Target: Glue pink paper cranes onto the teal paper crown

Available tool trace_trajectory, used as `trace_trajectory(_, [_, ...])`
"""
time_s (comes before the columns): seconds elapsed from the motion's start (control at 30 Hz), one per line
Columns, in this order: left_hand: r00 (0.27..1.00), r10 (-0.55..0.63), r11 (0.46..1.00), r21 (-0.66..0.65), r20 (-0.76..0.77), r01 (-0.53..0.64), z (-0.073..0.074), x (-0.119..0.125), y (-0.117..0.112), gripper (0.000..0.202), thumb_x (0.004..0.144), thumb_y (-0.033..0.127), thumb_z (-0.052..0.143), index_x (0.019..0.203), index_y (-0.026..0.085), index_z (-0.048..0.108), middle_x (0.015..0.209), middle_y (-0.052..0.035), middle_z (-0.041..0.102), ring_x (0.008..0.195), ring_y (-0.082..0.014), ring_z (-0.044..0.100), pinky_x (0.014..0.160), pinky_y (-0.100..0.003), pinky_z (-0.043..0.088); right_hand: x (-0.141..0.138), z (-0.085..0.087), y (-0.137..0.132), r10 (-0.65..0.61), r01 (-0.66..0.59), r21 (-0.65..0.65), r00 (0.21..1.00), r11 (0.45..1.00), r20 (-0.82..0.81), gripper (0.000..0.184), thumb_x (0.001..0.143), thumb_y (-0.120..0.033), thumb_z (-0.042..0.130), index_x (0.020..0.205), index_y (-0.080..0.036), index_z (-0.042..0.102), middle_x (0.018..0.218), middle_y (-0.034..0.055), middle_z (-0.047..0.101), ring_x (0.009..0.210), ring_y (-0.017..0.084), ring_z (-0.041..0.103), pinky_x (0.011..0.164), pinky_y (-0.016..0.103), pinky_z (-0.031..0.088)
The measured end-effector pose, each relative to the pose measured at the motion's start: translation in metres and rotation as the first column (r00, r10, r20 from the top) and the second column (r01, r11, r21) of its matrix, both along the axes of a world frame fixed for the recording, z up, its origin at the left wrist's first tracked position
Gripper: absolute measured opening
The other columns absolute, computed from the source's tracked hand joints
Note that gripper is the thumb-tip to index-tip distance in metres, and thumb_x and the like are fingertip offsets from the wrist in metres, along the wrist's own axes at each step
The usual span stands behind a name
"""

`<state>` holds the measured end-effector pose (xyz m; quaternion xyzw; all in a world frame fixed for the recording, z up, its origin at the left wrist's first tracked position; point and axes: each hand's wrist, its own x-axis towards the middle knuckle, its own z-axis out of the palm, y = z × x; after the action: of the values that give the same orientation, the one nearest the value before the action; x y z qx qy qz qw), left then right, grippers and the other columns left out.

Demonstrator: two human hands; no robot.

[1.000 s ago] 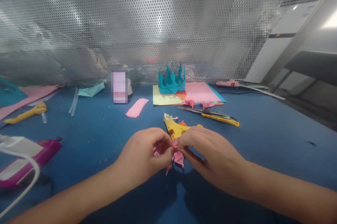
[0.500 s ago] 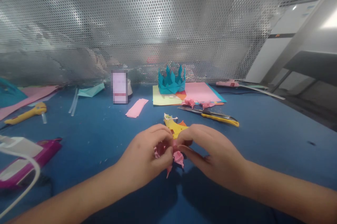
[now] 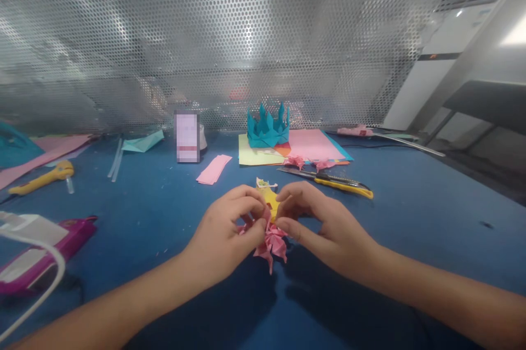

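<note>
One pinch: I have the left hand (image 3: 226, 235) closing thumb and forefinger on the upper part of the pink folded paper (image 3: 274, 243).
Right fingers: the right hand (image 3: 324, 224) is curved, thumb and forefinger parted just right of the paper; whether the thumb tip touches it, I cannot tell.
Pink folded paper: between my two hands, at the near middle of the blue table (image 3: 431, 202), its pointed petals hanging toward the near side.
Yellow tool: just beyond the fingers, a yellow tool (image 3: 269, 196) with a whitish far end, mostly hidden from me.
Cutter: farther and to the right, a yellow-and-black cutter (image 3: 329, 179), blade pointing left.
Pink strips: far left of the fingers, a small stack of pink strips (image 3: 214, 169).
Crown: at the far middle, a blue paper crown (image 3: 268, 131) stands on coloured sheets (image 3: 316, 144).
Left side: a yellow glue gun (image 3: 41, 177) lies far left; nearer, I see a magenta device (image 3: 78, 237) beside a white cable (image 3: 59, 270).
</note>
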<state>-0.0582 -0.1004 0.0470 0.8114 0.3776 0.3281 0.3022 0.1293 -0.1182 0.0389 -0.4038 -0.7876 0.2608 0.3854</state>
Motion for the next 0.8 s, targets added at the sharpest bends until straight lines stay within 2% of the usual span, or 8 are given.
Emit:
trace_trajectory(0.13, [0.995,0.021,0.992,-0.128,0.094,-0.009,-0.004,0.0,0.003,0.014,0.083,0.02,0.05,0.07,0.017,0.054,0.088,-0.0018,0.054,0.077,-0.0113,0.055,0.066,-0.022,0.047,-0.002,-0.004,0.002,0.023,-0.037,-0.165,0.996,0.986,-0.088,0.017,0.087,-0.027,0.052,0.101,-0.021,0.044,0.077,-0.0008,0.06,0.068,0.012,0.06,0.064,0.026,0.051])
trace_trajectory(0.23, [0.988,0.011,0.984,-0.175,0.156,0.017,-0.009,0.0,0.008,0.018,0.083,0.031,0.054,0.072,0.016,0.056,0.089,-0.0025,0.055,0.076,-0.0117,0.056,0.067,-0.023,0.048,-0.003,-0.007,0.002,0.064,-0.103,-0.246,0.985,0.964,-0.163,0.026,0.085,-0.03,0.055,0.103,-0.022,0.038,0.075,-0.0024,0.059,0.064,0.012,0.06,0.064,0.028,0.051])
trace_trajectory(0.33, [0.989,0.033,0.98,-0.2,0.145,-0.003,-0.01,-0.002,0.011,0.022,0.083,0.036,0.054,0.074,0.016,0.058,0.086,-0.0028,0.057,0.071,-0.0117,0.055,0.064,-0.024,0.047,-0.006,-0.009,0.0,0.084,-0.149,-0.308,0.973,0.94,-0.215,0.038,0.077,-0.029,0.065,0.099,-0.022,0.035,0.076,-0.0034,0.057,0.06,0.011,0.059,0.059,0.027,0.051])
trace_trajectory(0.4, [0.992,0.05,0.979,-0.201,0.118,-0.026,-0.008,-0.002,0.011,0.025,0.086,0.035,0.049,0.075,0.016,0.061,0.087,-0.004,0.059,0.075,-0.0131,0.056,0.067,-0.025,0.047,-0.008,-0.009,-0.001,0.068,-0.145,-0.338,0.971,0.93,-0.229,0.04,0.075,-0.024,0.067,0.096,-0.022,0.033,0.077,-0.0037,0.056,0.059,0.01,0.058,0.057,0.027,0.051])
trace_trajectory(0.53, [0.988,0.079,0.981,-0.185,0.132,-0.053,-0.005,-0.001,0.009,0.024,0.088,0.031,0.044,0.084,0.018,0.064,0.099,-0.0055,0.061,0.094,-0.0168,0.056,0.085,-0.03,0.045,-0.006,-0.009,0.004,-0.018,-0.068,-0.327,0.967,0.943,-0.253,0.036,0.077,-0.02,0.061,0.097,-0.023,0.032,0.072,-0.0049,0.057,0.064,0.013,0.062,0.06,0.029,0.052])
trace_trajectory(0.7, [0.956,0.095,0.981,-0.19,0.277,-0.042,-0.012,-0.001,0.014,0.014,0.086,0.024,0.045,0.094,0.019,0.055,0.121,-0.0072,0.053,0.11,-0.0177,0.051,0.094,-0.034,0.042,0.015,-0.009,0.028,-0.124,0.015,-0.308,0.933,0.951,-0.338,0.041,0.073,-0.034,0.067,0.093,-0.024,0.033,0.074,-0.0029,0.062,0.07,0.017,0.066,0.066,0.032,0.054])
trace_trajectory(0.73, [0.954,0.097,0.985,-0.166,0.283,-0.051,-0.014,-0.003,0.016,0.012,0.085,0.022,0.045,0.093,0.019,0.054,0.12,-0.0074,0.052,0.112,-0.0181,0.049,0.094,-0.034,0.042,0.02,-0.009,0.034,-0.145,0.048,-0.28,0.93,0.959,-0.337,0.044,0.071,-0.037,0.069,0.093,-0.025,0.034,0.074,-0.0027,0.063,0.072,0.018,0.067,0.067,0.033,0.054])
trace_trajectory(0.8, [0.976,0.103,0.989,-0.121,0.192,-0.081,-0.017,-0.007,0.021,0.013,0.083,0.017,0.044,0.091,0.019,0.054,0.112,-0.0062,0.055,0.108,-0.0177,0.051,0.091,-0.034,0.043,0.031,-0.01,0.045,-0.182,0.11,-0.229,0.929,0.967,-0.323,0.047,0.068,-0.042,0.071,0.093,-0.025,0.036,0.074,-0.0015,0.065,0.075,0.02,0.067,0.067,0.033,0.054])
